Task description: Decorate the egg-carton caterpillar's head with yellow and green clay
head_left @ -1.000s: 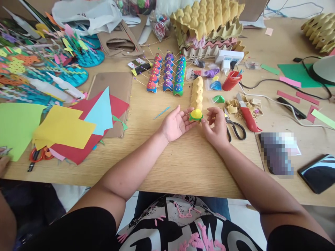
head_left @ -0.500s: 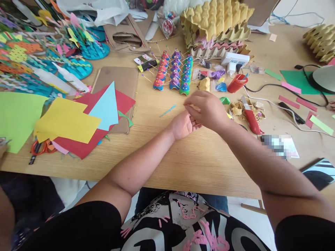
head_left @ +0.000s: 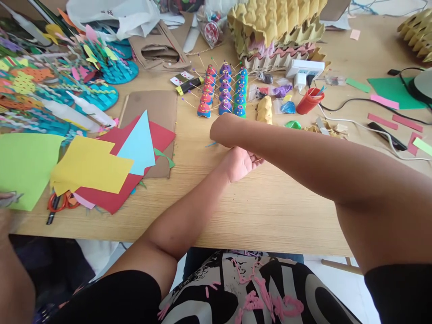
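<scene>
My left hand (head_left: 240,164) rests palm-up above the table. Its fingers are curled, partly covered by my right forearm, and whatever they hold is too small to make out. My right hand (head_left: 224,129) reaches across it to the left, back of the hand upward, with its fingers hidden from view. Beneath that hand, the end of a thin blue stick (head_left: 211,144) shows on the table. Just beyond stand three painted egg-carton strips: a red one (head_left: 204,108), a purple one (head_left: 225,106) and a green one (head_left: 240,108), with pins stuck out of their sides.
Coloured paper sheets (head_left: 91,164) and orange-handled scissors (head_left: 57,202) lie left. At the far left a co-worker's hand (head_left: 4,211) is by green paper (head_left: 30,166). Egg trays (head_left: 276,27) are stacked behind. A red cup (head_left: 308,101), cables and paper strips (head_left: 383,121) lie right.
My right hand has moved left, away from my left fingers, to over the blue stick. My right forearm now stretches across the red knife's place. My left hand has barely moved.
</scene>
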The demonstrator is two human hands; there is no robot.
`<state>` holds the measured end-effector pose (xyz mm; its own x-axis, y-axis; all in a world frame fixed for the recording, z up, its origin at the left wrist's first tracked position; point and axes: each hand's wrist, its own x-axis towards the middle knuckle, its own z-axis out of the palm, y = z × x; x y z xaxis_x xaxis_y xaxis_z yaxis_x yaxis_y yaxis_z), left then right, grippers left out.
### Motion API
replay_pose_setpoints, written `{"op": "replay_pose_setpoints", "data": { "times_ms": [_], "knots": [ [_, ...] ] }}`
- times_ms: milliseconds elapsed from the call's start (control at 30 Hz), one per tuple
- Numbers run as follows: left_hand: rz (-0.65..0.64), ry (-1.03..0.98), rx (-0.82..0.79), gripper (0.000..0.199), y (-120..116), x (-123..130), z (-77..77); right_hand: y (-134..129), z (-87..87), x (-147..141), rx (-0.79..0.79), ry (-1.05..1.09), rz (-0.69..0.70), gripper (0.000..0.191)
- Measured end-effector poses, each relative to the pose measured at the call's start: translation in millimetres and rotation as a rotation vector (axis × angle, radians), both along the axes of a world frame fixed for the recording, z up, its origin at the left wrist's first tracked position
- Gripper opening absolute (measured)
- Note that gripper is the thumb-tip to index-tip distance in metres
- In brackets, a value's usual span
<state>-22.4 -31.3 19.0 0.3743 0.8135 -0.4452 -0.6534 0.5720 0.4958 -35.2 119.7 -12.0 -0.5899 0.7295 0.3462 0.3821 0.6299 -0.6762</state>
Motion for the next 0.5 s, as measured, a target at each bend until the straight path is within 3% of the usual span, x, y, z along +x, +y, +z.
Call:
{"op": "replay_pose_setpoints", "data": {
  "times_ms": [67,133,233,300,367,500],
  "knots": [
    [0.015,-0.007,-0.029,0.024,1,0,-3.3,1,16.5,20,0.093,-0.249,0.147,0.057],
    [0.016,-0.036,-0.040,0.024,1,0,-6.0,-10,44.3,49,0.161,-0.333,0.170,0.049],
    [0.003,-0.086,-0.022,0.022,1,-3,-8.2,-47,85.8,102,0.110,-0.293,0.060,0.030],
    [0.010,-0.095,-0.016,0.022,0,-5,-8.3,-77,97.2,139,-0.022,-0.099,-0.011,0.020],
    [0.016,-0.089,-0.003,0.024,-1,-7,-7.9,-105,89.8,171,-0.261,0.210,-0.093,0.019],
    [0.020,-0.074,0.044,0.022,-2,-7,-8.1,-144,42.4,203,-0.507,0.678,-0.317,0.033]
  ]
}}
